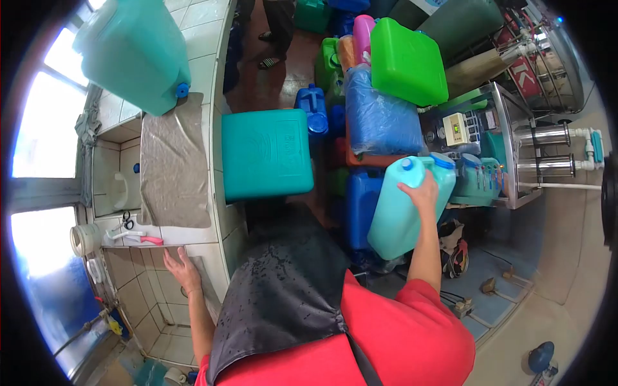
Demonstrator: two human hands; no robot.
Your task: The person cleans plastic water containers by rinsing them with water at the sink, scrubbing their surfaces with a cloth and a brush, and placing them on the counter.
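My right hand (423,193) is wrapped round the top handle of a pale turquoise water jug (402,215) with blue caps, which tilts at my right side. On the left, my left hand (183,273) has its fingers apart and holds nothing. It is at the edge of a tiled basin (129,276), just below the tiled counter. A pink-handled brush (145,238) and black scissors (127,222) lie near it. In front of me a large teal container (267,154) stands against the counter's side.
Another turquoise jug (135,55) with a blue tap stands on the counter (201,58), beside a grey cloth (174,167). Ahead are a bright green container (409,61), a plastic-wrapped blue one (380,112), and a metal-framed filling machine (476,128). A person's legs (279,29) show at the far end.
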